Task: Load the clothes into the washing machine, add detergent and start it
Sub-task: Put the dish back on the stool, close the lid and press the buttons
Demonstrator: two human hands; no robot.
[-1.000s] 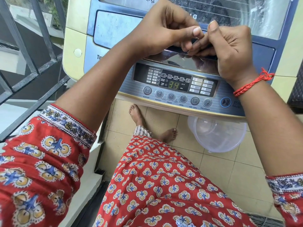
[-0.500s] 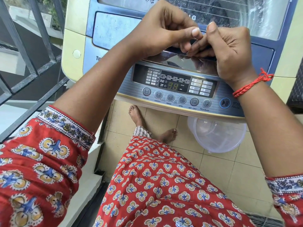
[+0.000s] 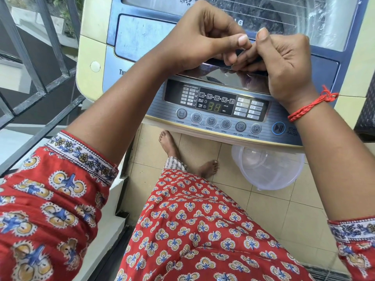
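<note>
A top-loading washing machine with a cream body stands in front of me, its blue lid down. Dark clothes show dimly through the lid's clear window. My left hand and my right hand meet at the lid's dark front handle, fingers curled on it and thumbs nearly touching. Below them the control panel is lit and its display reads 38. A blue start/pause button sits at the panel's right end, untouched.
A clear plastic tub lies on the tiled floor under the machine's front right. My bare feet stand beside it. A dark metal railing runs along the left.
Both hands stay on the lid's front edge with only small finger shifts. The view has moved slightly.
</note>
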